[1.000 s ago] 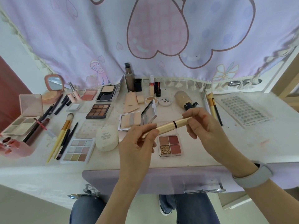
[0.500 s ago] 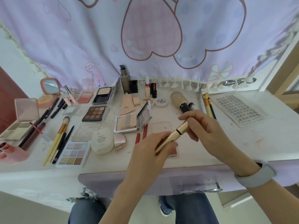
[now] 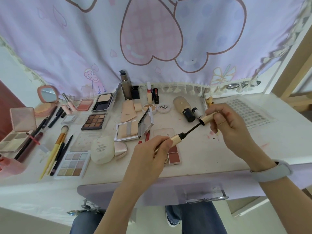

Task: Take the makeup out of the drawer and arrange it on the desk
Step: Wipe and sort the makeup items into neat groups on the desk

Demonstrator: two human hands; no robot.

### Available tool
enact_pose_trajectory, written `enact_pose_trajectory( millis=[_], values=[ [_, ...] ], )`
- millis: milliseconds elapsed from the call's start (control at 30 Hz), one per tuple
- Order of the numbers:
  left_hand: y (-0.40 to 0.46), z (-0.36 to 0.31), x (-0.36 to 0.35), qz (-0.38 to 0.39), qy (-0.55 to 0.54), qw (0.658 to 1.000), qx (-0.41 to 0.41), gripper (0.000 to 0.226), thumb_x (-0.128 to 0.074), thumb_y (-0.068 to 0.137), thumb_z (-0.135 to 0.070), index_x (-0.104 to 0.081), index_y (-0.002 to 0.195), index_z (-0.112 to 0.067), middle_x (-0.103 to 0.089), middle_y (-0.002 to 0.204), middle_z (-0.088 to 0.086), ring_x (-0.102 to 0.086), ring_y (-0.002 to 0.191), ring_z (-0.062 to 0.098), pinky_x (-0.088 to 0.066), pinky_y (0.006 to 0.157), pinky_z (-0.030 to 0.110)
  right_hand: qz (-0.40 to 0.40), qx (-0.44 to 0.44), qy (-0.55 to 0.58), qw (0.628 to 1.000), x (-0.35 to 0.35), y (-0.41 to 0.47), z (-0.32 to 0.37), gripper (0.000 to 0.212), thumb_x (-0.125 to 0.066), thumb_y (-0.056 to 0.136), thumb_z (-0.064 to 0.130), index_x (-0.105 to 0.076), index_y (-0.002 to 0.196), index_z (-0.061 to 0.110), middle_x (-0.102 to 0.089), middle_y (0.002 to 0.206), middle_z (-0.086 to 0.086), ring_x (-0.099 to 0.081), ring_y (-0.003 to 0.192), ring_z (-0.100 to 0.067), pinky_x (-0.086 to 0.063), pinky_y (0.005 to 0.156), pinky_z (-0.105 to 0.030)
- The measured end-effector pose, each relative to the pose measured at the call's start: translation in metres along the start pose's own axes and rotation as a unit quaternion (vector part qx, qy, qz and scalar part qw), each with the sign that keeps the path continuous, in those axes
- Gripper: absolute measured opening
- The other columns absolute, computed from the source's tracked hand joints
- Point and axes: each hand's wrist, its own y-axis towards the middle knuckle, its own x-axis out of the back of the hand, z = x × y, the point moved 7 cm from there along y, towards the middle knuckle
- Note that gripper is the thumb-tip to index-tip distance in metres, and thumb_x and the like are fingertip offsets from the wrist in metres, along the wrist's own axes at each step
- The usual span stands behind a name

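Above the desk (image 3: 219, 154): left hand (image 3: 148, 157) grips the gold tube (image 3: 174, 138); right hand (image 3: 229, 125) pinches the cap (image 3: 208, 118), wand (image 3: 192, 130) partly out.

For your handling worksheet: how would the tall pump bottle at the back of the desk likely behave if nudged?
The pump bottle stands upright, tall and narrow, so it probably tips easily. The small black box close beside it might get knocked too.

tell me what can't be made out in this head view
- Gold mascara tube: its lower length is hidden inside the left hand.
- Wand: bristles too small and dark to resolve.
- Gold cap: its far end is covered by the right hand.
- Four-pan palette: largely behind the left hand.
- Drawer: only the front shows; its contents are hidden.
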Motion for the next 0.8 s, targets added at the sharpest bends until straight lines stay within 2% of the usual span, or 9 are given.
enact_pose_trajectory(
  millis=[33,67,133,200,300,433,500,600,800],
  values=[
    [-0.001,0.004,0.004,-0.005,-0.003,1.000,0.004,0.018,-0.046,0.092,-0.029,-0.055,0.083,-0.042,-0.053,0.057,-0.021,-0.041,0.048,0.003,-0.033,0.046,0.014,-0.047,-0.019,0.027,0.998,0.011,0.001,-0.006,0.034,-0.029,0.096,-0.006,-0.050,0.089,0.019,-0.059,0.068,0.004,-0.042,0.051,-0.010,-0.038,0.053,-0.024],
    [-0.001,0.008,0.008,-0.018,-0.008,1.000,0.012,0.019,-0.046,0.092,-0.028,-0.055,0.082,-0.041,-0.052,0.056,-0.020,-0.040,0.047,0.003,-0.032,0.046,0.015,-0.105,-0.043,0.052,0.992,0.024,0.002,-0.012,0.033,-0.028,0.097,-0.004,-0.049,0.088,0.019,-0.057,0.066,0.005,-0.042,0.049,-0.005,-0.037,0.052,-0.024],
    [-0.002,0.016,0.016,-0.049,-0.018,0.998,0.031,0.018,-0.044,0.092,-0.028,-0.055,0.084,-0.040,-0.053,0.057,-0.020,-0.043,0.049,0.003,-0.035,0.048,0.017,-0.198,-0.080,0.081,0.974,0.049,-0.001,-0.021,0.030,-0.028,0.100,0.004,-0.049,0.086,0.021,-0.047,0.066,-0.003,-0.041,0.047,-0.002,-0.036,0.052,-0.024],
    [-0.001,0.017,0.014,-0.050,-0.043,0.997,0.048,0.019,-0.040,0.094,-0.029,-0.053,0.090,-0.043,-0.053,0.061,-0.018,-0.044,0.051,0.001,-0.037,0.050,0.016,-0.230,-0.098,0.092,0.964,0.056,-0.004,-0.025,0.025,-0.033,0.099,0.010,-0.050,0.085,0.022,-0.045,0.066,-0.004,-0.042,0.047,-0.004,-0.037,0.048,-0.021],
    [0.004,0.007,-0.006,-0.001,-0.082,0.995,0.058,0.028,-0.037,0.097,-0.021,-0.050,0.103,-0.045,-0.054,0.074,-0.011,-0.044,0.057,-0.001,-0.040,0.054,0.012,-0.215,-0.116,0.124,0.962,0.044,-0.009,-0.027,0.017,-0.044,0.095,0.006,-0.052,0.085,0.017,-0.055,0.070,-0.003,-0.048,0.048,-0.007,-0.038,0.044,-0.019],
    [0.018,-0.004,-0.025,-0.011,0.047,0.997,0.052,0.032,-0.044,0.094,-0.023,-0.044,0.124,-0.033,-0.059,0.087,-0.003,-0.052,0.061,0.004,-0.044,0.054,0.017,-0.180,-0.127,0.097,0.971,0.036,-0.018,-0.030,0.016,-0.053,0.088,0.000,-0.054,0.082,0.015,-0.062,0.074,-0.004,-0.053,0.054,-0.010,-0.041,0.045,-0.018],
    [0.027,-0.010,-0.028,-0.035,0.117,0.991,0.048,0.029,-0.046,0.091,-0.025,-0.044,0.119,-0.026,-0.060,0.082,0.000,-0.055,0.067,0.012,-0.048,0.059,0.027,-0.166,-0.130,0.050,0.976,0.037,-0.022,-0.033,0.018,-0.057,0.086,0.003,-0.055,0.080,0.020,-0.063,0.076,-0.005,-0.054,0.058,-0.008,-0.042,0.049,-0.017],
    [0.039,-0.017,-0.044,-0.018,0.180,0.983,0.034,0.028,-0.044,0.091,-0.022,-0.038,0.118,-0.020,-0.060,0.078,0.005,-0.057,0.070,0.023,-0.049,0.065,0.037,-0.139,-0.144,-0.028,0.979,0.038,-0.028,-0.041,0.017,-0.062,0.083,0.008,-0.055,0.078,0.022,-0.062,0.075,0.000,-0.052,0.057,0.000,-0.042,0.053,-0.011],
    [0.051,-0.021,-0.075,0.009,0.341,0.940,-0.007,0.027,-0.038,0.093,-0.014,-0.044,0.119,-0.014,-0.053,0.103,0.007,-0.048,0.084,0.023,-0.032,0.074,0.029,-0.115,-0.153,-0.113,0.975,0.042,-0.034,-0.050,0.018,-0.065,0.082,0.015,-0.052,0.079,0.026,-0.061,0.075,0.004,-0.052,0.063,-0.010,-0.040,0.052,-0.012]
  ],
)
